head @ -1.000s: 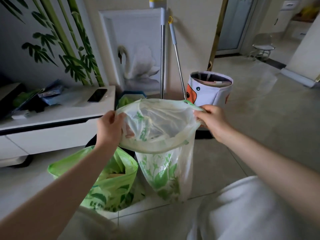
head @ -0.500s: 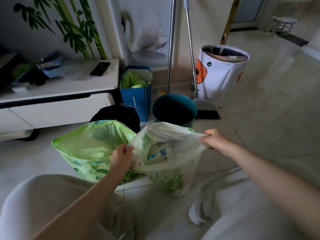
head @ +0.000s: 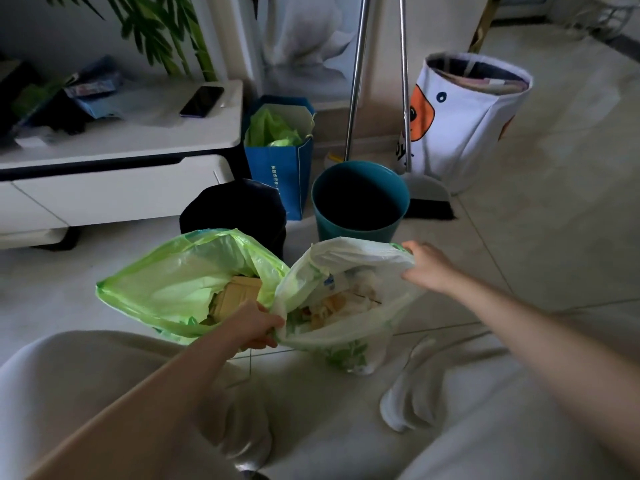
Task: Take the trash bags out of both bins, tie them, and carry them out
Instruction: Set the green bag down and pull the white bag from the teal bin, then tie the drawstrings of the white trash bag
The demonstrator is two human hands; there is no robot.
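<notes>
A whitish trash bag with a green leaf print (head: 346, 327) stands on the floor in front of me, its mouth open and scraps showing inside. My left hand (head: 256, 323) grips its near-left rim. My right hand (head: 426, 268) grips the far-right rim. Just to its left a green trash bag (head: 166, 285) sits open on the floor with a yellowish box inside; no hand holds it. Behind the bags stand a teal bin (head: 360, 202) with no bag in it and a black bin (head: 235, 209).
A blue paper bag (head: 280, 168) with green plastic stands behind the bins. Broom and dustpan handles (head: 403, 81) lean at the wall beside a white fabric basket (head: 464, 119). A low white cabinet (head: 114, 161) with a phone is at left. My knees fill the foreground.
The whitish bag has come down from chest height to the floor beside the green bag. Both hands lowered with it, and my view tilted downward.
</notes>
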